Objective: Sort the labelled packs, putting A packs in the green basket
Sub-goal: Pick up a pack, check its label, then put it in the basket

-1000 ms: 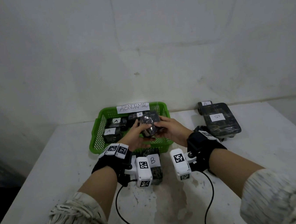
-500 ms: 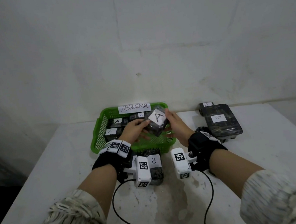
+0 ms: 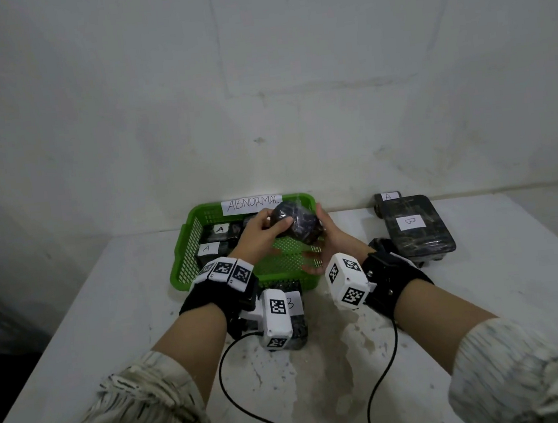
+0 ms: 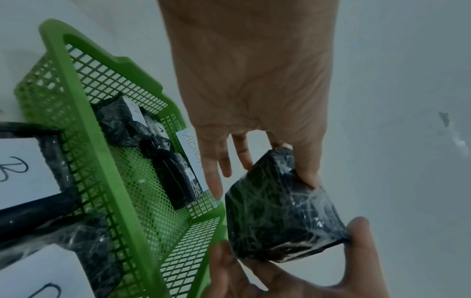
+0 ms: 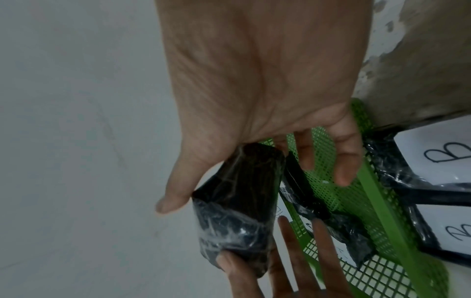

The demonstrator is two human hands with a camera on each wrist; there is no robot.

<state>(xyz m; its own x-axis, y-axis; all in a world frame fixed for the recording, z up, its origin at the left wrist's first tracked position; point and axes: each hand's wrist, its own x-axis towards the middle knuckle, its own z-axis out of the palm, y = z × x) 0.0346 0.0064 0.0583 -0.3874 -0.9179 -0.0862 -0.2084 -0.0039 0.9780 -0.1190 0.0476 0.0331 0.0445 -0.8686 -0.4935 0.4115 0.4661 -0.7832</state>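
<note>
A dark film-wrapped pack [image 3: 297,223] is hanging tilted above the green basket [image 3: 186,255], its label hidden. Inside the basket, other dark A-labelled packs [image 3: 217,240] are lying along the left and far sides.

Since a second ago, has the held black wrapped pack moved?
Yes. The black wrapped pack rose and went farther back over the green basket, now partly covering its ABNORMAL label.

Wrapped pack [image 4: 277,217] between both hands
</note>
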